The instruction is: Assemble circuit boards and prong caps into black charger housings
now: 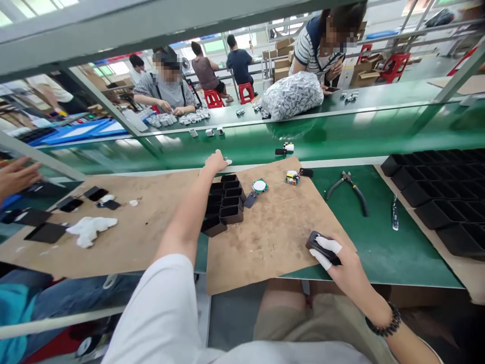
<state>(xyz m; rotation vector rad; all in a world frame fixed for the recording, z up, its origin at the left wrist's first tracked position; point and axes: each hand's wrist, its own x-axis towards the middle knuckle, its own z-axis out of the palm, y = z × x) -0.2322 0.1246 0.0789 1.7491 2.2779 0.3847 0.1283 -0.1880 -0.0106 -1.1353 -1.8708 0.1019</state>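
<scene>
My left hand [215,162] reaches far forward to the edge of the green conveyor belt [341,134], fingers closed on a small pale part I cannot make out. Just behind it on the brown cardboard sheet [273,227] stand two rows of several black plastic housings [224,202]. My right hand [337,258], with white finger cots on two fingers, grips a small black housing [316,241] at the cardboard's near right corner. A round green circuit board [259,186] and a small board with coloured parts [292,177] lie farther back.
Pliers [350,189] and a small knife [394,212] lie on the green mat. Black trays [439,202] are stacked at right. A white cloth [89,230] lies at left, near another person's hand [15,174]. Workers sit across the belt beside a bag of white parts [291,95].
</scene>
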